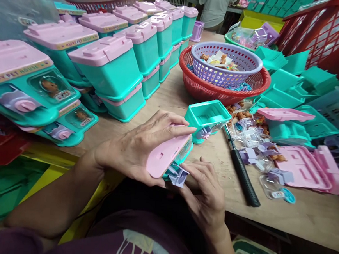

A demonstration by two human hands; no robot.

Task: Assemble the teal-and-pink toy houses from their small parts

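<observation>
My left hand (144, 144) is wrapped over the pink lid of a teal toy pet house (169, 152), which is tilted at the table's front edge. On its near side a small light-purple flap (179, 178) sticks out. The thumb and fingers of my right hand (205, 190) close around this flap; their exact contact is partly hidden. Just beyond my hands stands a lidless teal box (194, 125) with a purple piece on its side. To the right lies a tool with a black grip (244, 178) and a metal shaft.
Stacked pet houses with pink lids (105, 51) line the left. A purple basket (224, 78) sits inside a red basket (187, 79) behind. Teal shells (287, 81), clear plastic parts (248, 133) and pink lids (304, 169) crowd the right. A person (215, 7) stands in the background.
</observation>
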